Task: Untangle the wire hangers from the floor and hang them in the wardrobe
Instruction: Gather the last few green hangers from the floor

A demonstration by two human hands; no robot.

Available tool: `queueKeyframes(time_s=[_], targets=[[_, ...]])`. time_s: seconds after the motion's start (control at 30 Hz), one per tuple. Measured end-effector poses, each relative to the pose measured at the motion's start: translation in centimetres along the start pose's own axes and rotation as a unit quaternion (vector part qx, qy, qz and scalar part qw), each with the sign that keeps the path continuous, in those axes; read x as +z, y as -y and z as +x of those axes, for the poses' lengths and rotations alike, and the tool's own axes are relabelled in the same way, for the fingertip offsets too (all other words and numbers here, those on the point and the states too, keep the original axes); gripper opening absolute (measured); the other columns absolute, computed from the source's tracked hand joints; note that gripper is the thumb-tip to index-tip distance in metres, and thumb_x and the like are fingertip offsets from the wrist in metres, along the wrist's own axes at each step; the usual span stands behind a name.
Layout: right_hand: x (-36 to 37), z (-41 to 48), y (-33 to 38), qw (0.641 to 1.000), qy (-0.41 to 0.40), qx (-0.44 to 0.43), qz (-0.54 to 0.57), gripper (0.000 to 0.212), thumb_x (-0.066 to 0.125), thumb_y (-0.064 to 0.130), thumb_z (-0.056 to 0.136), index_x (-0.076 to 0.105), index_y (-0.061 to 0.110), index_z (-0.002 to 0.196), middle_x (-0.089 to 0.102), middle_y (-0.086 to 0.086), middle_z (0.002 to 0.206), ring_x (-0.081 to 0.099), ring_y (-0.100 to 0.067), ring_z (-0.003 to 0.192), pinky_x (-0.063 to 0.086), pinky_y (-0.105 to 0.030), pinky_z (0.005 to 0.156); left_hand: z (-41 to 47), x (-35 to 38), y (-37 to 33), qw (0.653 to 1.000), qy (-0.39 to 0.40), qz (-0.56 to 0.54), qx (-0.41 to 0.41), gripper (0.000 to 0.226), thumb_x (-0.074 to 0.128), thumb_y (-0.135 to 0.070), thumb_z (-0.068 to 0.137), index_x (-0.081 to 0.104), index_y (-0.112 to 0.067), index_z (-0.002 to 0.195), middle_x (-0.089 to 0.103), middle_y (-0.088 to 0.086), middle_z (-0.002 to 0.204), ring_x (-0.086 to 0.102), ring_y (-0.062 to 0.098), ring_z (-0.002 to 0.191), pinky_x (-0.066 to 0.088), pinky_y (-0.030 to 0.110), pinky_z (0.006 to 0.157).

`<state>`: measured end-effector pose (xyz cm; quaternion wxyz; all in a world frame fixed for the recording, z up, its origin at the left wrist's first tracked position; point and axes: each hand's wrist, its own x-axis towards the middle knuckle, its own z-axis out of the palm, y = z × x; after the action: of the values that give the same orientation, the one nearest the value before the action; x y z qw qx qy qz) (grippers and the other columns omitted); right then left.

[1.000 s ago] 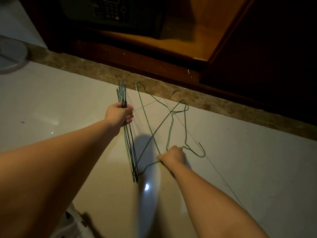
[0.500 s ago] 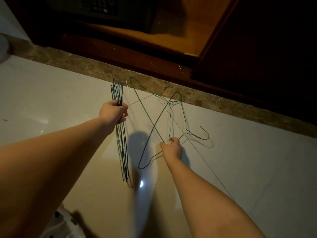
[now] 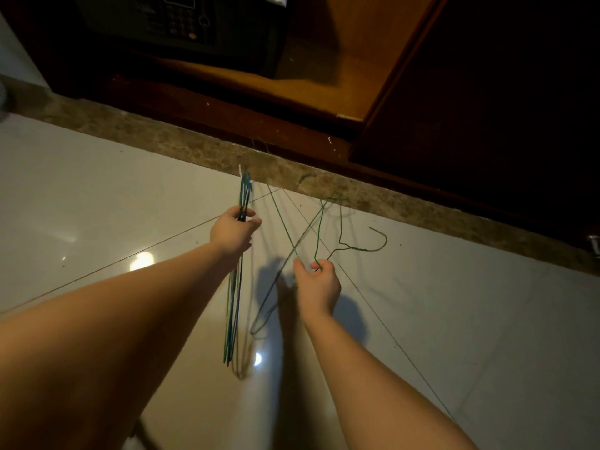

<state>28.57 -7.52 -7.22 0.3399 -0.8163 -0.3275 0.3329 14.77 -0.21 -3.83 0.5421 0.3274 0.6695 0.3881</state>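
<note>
The bundle of wire hangers (image 3: 234,303) in the left hand (image 3: 232,233) hangs left of the tangled hangers (image 3: 355,249) in the right hand (image 3: 319,284), before the wardrobe (image 3: 341,60) holding a safe (image 3: 181,21)

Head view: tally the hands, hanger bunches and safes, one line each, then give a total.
Hands: 2, left hand and right hand
Hanger bunches: 2, blue-green bundle and loose green tangle; wires within each cannot be counted
Safe: 1
Total: 5
</note>
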Motion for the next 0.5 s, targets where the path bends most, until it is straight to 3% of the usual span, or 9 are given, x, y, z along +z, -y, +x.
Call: queueKeyframes(time_s=[0.13, 0.23, 0.37, 0.5], targets=[[-1.0, -0.6, 1.2, 0.999, 0.001, -0.036, -0.003, 0.029, 0.067, 0.034, 0.081, 0.053, 0.014, 0.095, 0.046, 0.009, 0.07, 0.047, -0.01, 0.065, 0.039, -0.024, 0.059, -0.4, 1.4, -0.5, 1.0, 0.018, -0.025, 0.002, 0.008, 0.06, -0.014, 0.089, 0.053, -0.011, 0.089, 0.041, 0.005, 0.061, 0.035, 0.017, 0.047, 0.032, 0.027, 0.047], [-1.2, -1.0, 1.8, 0.998, 0.008, -0.069, -0.005, 0.029, 0.068, 0.035, 0.08, 0.054, 0.015, 0.095, 0.051, 0.006, 0.076, 0.049, -0.012, 0.07, 0.037, -0.022, 0.064, -1.1, 2.6, -1.1, 0.996, 0.052, -0.075, -0.021, 0.018, 0.059, -0.021, 0.091, 0.05, -0.015, 0.077, 0.036, 0.001, 0.059, 0.032, 0.013, 0.046, 0.03, 0.025, 0.047], [-1.3, -1.3, 2.0, 0.994, 0.003, -0.106, -0.015, 0.028, 0.068, 0.037, 0.079, 0.049, 0.019, 0.089, 0.045, 0.008, 0.069, 0.043, -0.01, 0.064, 0.037, -0.024, 0.057, -1.6, 4.1, -1.7, 0.991, 0.062, -0.115, -0.041, 0.021, 0.055, -0.021, 0.093, 0.048, -0.019, 0.073, 0.04, 0.001, 0.062, 0.035, 0.013, 0.052, 0.034, 0.025, 0.054], [-1.3, -1.0, 1.5, 0.986, -0.035, -0.163, -0.009, 0.029, 0.065, 0.042, 0.077, 0.053, 0.018, 0.089, 0.05, 0.006, 0.086, 0.046, -0.012, 0.081, 0.043, -0.028, 0.071, -1.7, 4.6, -2.1, 0.99, 0.065, -0.116, -0.044, 0.015, 0.05, -0.014, 0.095, 0.051, -0.018, 0.081, 0.051, 0.001, 0.069, 0.046, 0.009, 0.057, 0.044, 0.023, 0.054]])
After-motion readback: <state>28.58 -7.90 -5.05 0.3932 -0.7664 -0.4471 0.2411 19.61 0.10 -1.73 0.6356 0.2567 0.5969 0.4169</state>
